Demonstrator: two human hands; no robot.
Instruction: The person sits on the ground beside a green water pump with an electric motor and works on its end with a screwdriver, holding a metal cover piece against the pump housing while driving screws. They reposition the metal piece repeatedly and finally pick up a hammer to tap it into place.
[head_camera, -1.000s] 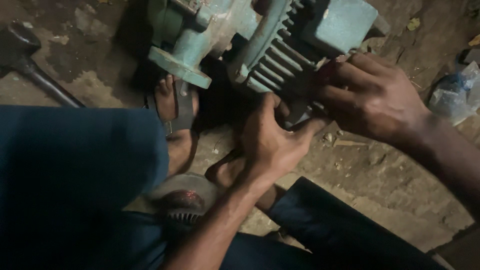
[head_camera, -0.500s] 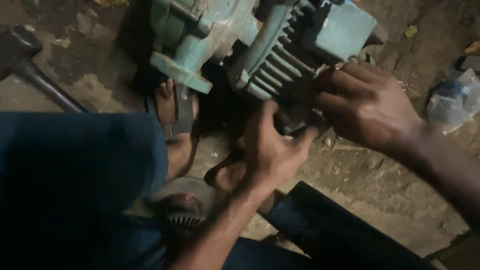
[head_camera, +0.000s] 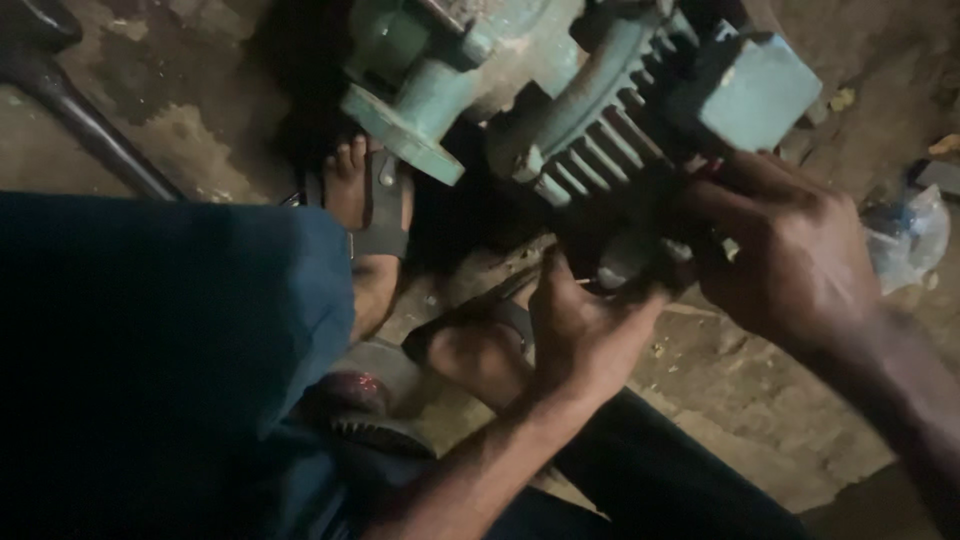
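Note:
A teal-green finned motor pump (head_camera: 600, 110) lies on the dirty concrete floor in front of me. My left hand (head_camera: 585, 335) presses up against the dark underside of the finned motor body, fingers curled on it. On the motor's right side, just below the teal terminal box (head_camera: 755, 90), my right hand (head_camera: 790, 250) grips the body. What the fingers pinch is hidden in shadow. My sandalled feet (head_camera: 375, 215) rest beside the pump's flange (head_camera: 400, 130).
A dark metal tool handle (head_camera: 85, 120) lies at the upper left on the floor. A crumpled clear plastic bag (head_camera: 905, 235) sits at the right edge. A round grey toothed part (head_camera: 375, 400) lies by my knee. My blue trouser leg (head_camera: 150, 350) fills the left.
The view has shifted closer to the pump. Both hands stay on the motor's underside, with the left hand moved slightly lower and the right hand closed tighter against the body.

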